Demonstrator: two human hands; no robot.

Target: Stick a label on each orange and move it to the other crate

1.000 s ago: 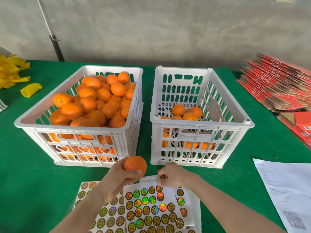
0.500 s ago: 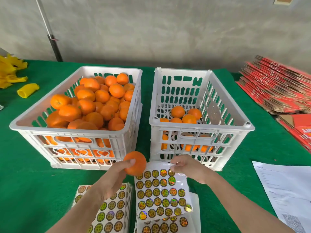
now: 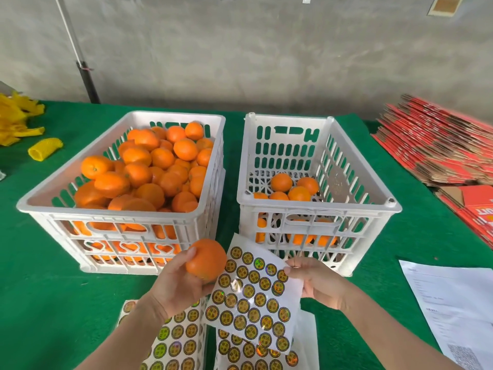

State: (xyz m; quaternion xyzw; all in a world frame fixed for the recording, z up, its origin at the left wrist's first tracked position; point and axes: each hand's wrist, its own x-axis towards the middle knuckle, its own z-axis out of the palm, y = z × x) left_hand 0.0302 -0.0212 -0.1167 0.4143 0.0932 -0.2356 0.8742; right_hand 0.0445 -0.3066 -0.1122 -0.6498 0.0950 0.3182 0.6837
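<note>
nearest the camera, flat sheets of round labels lie on a green surface. just above them the left hand curls around one orange, thumb on its near side and fingers beneath – the fruit is held up in front of the gap between the two crates. beside it the right hand pinches the right edge of a label sheet between thumb and fingers; the sheet is tilted, and its left edge touches the orange. to the right a printed paper lies flat. behind the hands stand two white slotted crates side by side. the left crate is heaped with a pile of oranges; the right crate holds only a few oranges at the bottom. farther back – yellow foam nets at the left edge, a stack of flat red cartons at the right, and a grey wall.
</note>
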